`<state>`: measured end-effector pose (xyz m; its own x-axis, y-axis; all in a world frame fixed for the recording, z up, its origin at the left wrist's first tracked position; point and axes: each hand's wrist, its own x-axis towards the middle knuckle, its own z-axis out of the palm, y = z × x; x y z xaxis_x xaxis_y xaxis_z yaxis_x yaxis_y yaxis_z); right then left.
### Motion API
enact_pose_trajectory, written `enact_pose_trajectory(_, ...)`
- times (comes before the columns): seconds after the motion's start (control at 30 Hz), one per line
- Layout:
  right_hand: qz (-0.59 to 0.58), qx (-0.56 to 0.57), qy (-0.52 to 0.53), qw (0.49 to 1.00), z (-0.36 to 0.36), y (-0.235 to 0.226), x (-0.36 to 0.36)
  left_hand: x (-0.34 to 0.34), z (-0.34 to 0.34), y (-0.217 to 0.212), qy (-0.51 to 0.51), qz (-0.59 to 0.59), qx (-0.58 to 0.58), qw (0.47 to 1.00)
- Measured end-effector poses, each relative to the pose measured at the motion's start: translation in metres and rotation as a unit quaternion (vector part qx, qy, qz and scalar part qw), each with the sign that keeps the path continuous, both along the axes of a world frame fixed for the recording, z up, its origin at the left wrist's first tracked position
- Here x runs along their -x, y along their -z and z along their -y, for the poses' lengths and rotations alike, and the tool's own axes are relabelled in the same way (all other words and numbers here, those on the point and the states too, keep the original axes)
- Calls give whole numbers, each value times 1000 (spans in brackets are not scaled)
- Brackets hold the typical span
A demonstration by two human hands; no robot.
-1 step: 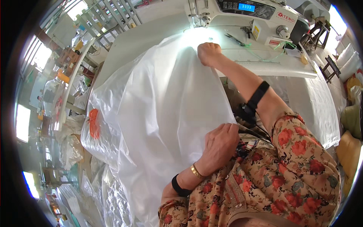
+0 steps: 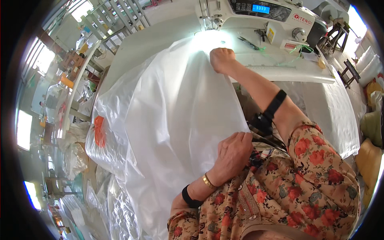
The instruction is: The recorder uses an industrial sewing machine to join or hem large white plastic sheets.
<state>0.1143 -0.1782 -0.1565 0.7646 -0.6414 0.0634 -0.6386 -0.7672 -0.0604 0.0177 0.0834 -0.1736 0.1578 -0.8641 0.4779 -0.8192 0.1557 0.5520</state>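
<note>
A large white, slightly see-through sheet (image 2: 172,108) hangs in soft folds from the sewing machine's table toward my lap. Its top end lies in the bright lamp light under the sewing machine (image 2: 218,24). My right hand (image 2: 222,61) is closed on the sheet's right edge, just in front of the lit needle area, which glare hides. Lower down, close to my body, my left hand (image 2: 233,154) pinches the same edge. Between the two hands the edge runs nearly straight.
Small dark snips (image 2: 249,43) and green thread (image 2: 294,56) lie on the machine table (image 2: 132,50), right of the needle. Clear plastic with an orange tie (image 2: 99,131) bunches at the left. A dark stool (image 2: 350,72) stands at the far right.
My right hand has shifted very slightly toward me, along with the sheet's edge. The left hand has dropped a touch, still pinching the sheet.
</note>
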Motion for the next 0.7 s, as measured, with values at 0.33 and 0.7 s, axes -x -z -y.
enact_pose_trajectory(0.33,-29,49,-51,997,-44,3,41,-7,-5,20,8,41,-35,999)
enact_pose_trajectory(0.7,27,42,-97,994,-34,-4,26,-29,-9,16,2,66,-66,996)
